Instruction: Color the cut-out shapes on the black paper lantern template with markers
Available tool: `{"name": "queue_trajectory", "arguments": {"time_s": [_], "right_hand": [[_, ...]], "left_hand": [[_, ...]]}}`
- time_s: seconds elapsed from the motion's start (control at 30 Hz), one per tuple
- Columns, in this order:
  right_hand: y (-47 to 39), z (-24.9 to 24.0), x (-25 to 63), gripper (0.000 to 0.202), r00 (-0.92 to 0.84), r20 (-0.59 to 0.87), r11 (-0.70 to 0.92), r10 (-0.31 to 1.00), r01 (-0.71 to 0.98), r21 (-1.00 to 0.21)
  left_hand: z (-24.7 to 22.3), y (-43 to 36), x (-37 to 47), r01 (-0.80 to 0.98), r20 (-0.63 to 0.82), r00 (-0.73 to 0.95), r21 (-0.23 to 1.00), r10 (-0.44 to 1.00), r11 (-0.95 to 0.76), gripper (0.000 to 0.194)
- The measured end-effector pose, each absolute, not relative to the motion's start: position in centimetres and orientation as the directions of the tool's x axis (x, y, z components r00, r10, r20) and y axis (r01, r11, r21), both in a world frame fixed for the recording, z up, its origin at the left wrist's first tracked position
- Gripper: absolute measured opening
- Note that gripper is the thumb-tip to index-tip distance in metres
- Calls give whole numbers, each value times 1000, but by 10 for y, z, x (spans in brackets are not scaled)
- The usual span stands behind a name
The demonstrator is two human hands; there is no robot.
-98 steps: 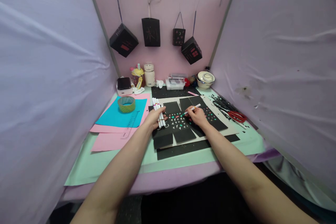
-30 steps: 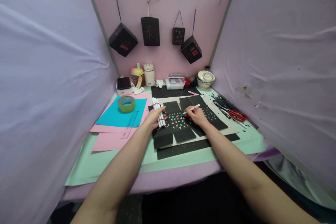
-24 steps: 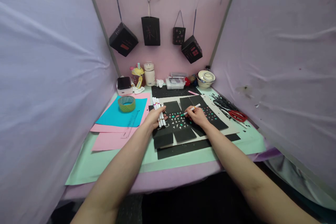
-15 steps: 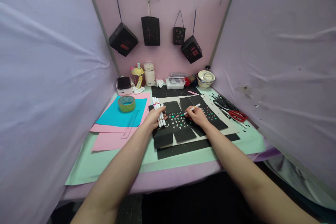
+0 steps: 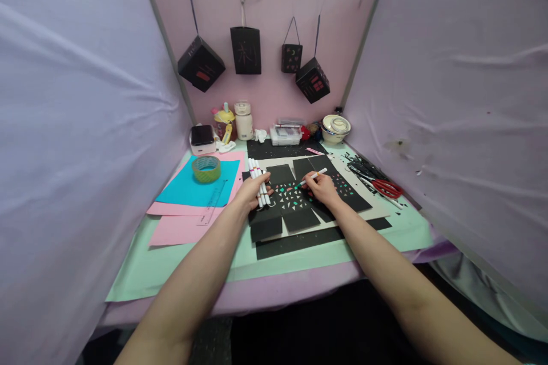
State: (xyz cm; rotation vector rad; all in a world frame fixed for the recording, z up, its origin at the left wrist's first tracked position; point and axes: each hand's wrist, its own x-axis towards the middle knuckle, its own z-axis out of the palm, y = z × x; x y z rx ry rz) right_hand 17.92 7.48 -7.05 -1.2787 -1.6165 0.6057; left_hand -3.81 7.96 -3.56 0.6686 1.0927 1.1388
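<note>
Several white marker pens (image 5: 257,177) lie bundled in my left hand (image 5: 252,191), which is closed around them at the left side of the black paper cutout (image 5: 299,218). My right hand (image 5: 322,187) grips one white marker (image 5: 317,174), its green tip down on the paper among small cut-out triangles and other shapes. Some of these shapes are coloured green or pink, others look pale. The cutout has several flaps and rests on a whitish board (image 5: 372,214), with more black paper (image 5: 299,246) under that.
At left, a tape roll (image 5: 206,169) sits on blue paper (image 5: 180,188) beside a clear ruler (image 5: 214,202) and pink sheets (image 5: 173,232). Red-handled scissors (image 5: 388,188) and black scraps (image 5: 363,168) lie at right. Behind stand a bottle (image 5: 244,121) and plastic box (image 5: 286,136); black boxes (image 5: 246,51) hang above.
Almost nothing differs. My right hand and its marker have shifted very slightly at the same spot; my left hand stays still with its bundle.
</note>
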Motion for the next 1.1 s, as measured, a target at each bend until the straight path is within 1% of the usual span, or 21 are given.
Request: {"name": "queue_trajectory", "arguments": {"time_s": [0.4, 0.63, 0.87, 1.0, 1.1], "right_hand": [[73, -69, 179, 26, -3, 361, 326, 933, 433, -840], [71, -68, 177, 27, -38, 350, 334, 936, 407, -850], [68, -61, 179, 28, 41, 478, 412, 877, 446, -794], [67, -60, 179, 27, 89, 483, 397, 871, 452, -799], [66, -59, 180, 27, 140, 490, 382, 860, 459, -802]], "left_hand": [[-35, 79, -38, -384, -331, 42, 866, 943, 321, 20], [-34, 78, -38, -384, -333, 40, 865, 942, 322, 20], [-34, 79, -38, -427, -314, 43, 852, 948, 302, 19], [-29, 78, -39, -449, -293, 49, 847, 955, 283, 15], [-26, 76, -38, -448, -256, 90, 853, 963, 269, 13]]}}
